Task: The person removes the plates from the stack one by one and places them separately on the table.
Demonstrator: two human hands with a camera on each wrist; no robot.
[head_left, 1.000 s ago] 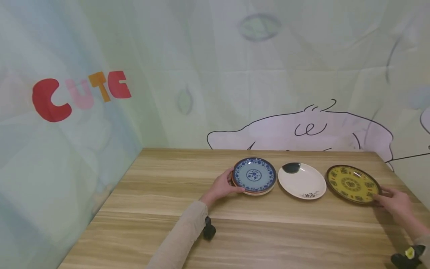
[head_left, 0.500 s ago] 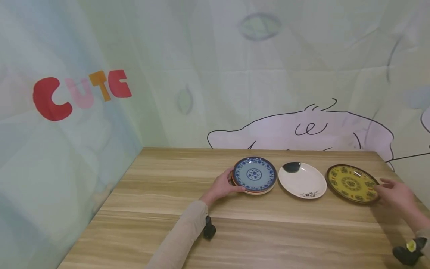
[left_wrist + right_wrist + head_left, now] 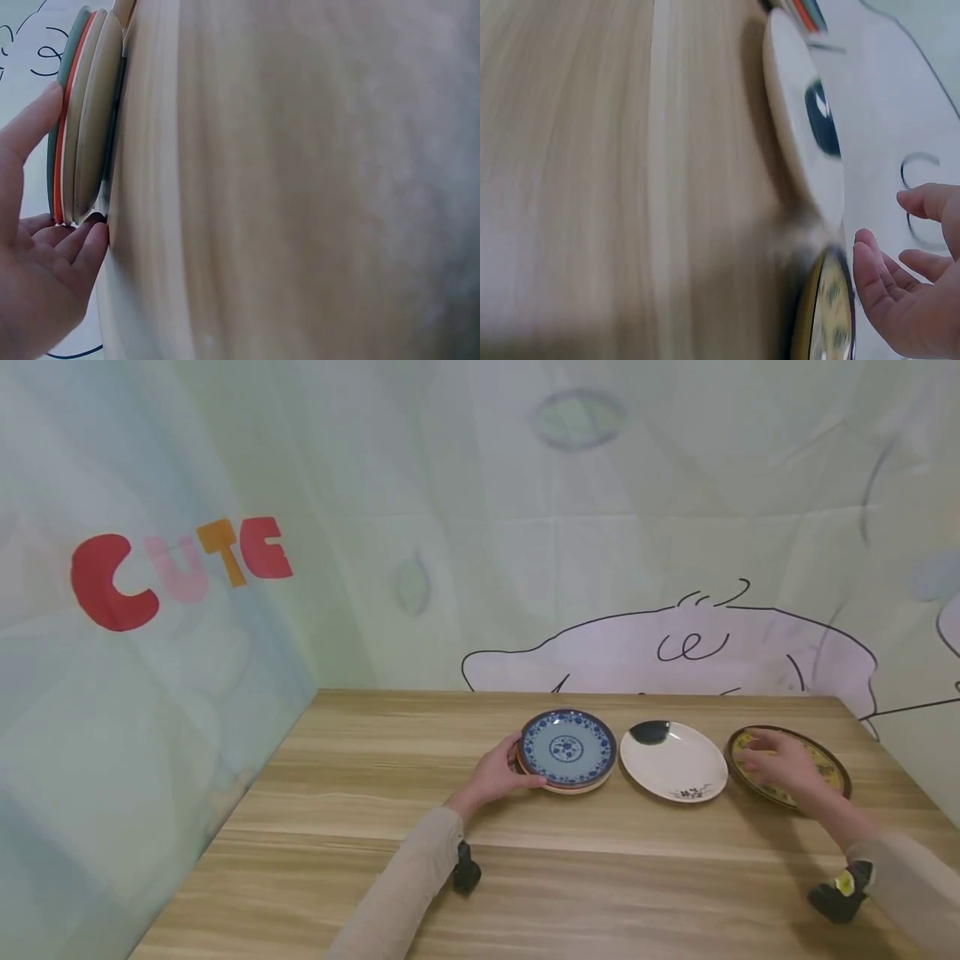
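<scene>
My left hand (image 3: 495, 777) grips the left side of a short stack of plates, thumb at the near rim. A round blue plate (image 3: 567, 747) with a flowered border lies on top. In the left wrist view, orange and cream rims (image 3: 96, 112) show beneath it, with fingertips near the stack's underside. My right hand (image 3: 786, 764) hovers over the yellow patterned plate (image 3: 834, 770), partly covering it from the head camera. Its fingers are loosely bent, apart from the plate, with nothing between them. Between stack and yellow plate lies a white plate (image 3: 667, 768) with a dark patch.
The plates stand in a row toward the back of a wood-grain table (image 3: 600, 877). Behind it hangs a printed cloth backdrop (image 3: 450, 527) with a cartoon outline and coloured letters. A small dark device is on each wrist.
My right hand has let go of the yellow plate's right rim and moved left, above that plate. The left hand and the plates have stayed in place.
</scene>
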